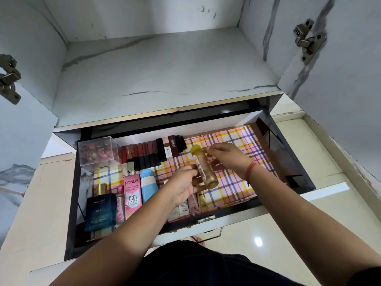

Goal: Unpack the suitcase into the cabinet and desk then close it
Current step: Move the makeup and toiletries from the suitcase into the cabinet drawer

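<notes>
A pulled-out cabinet drawer [296, 162] with a checked liner holds cosmetics. Over its middle my left hand [181, 185] grips a golden-brown bottle with a yellow cap [207, 169], held tilted with the cap pointing away from me. My right hand [227, 156] touches the bottle's upper part near the cap; its fingers are bent around it. Small tubes [190, 205] lie at the drawer's front, partly hidden under my left hand. The suitcase is out of view.
A clear box of small items [99, 150] and a row of lipsticks [148, 153] sit at the drawer's back left. A blue perfume box [100, 211], a pink BB cream tube [133, 195] and a blue bottle [148, 185] stand front left. The white cabinet shelf [165, 75] lies above.
</notes>
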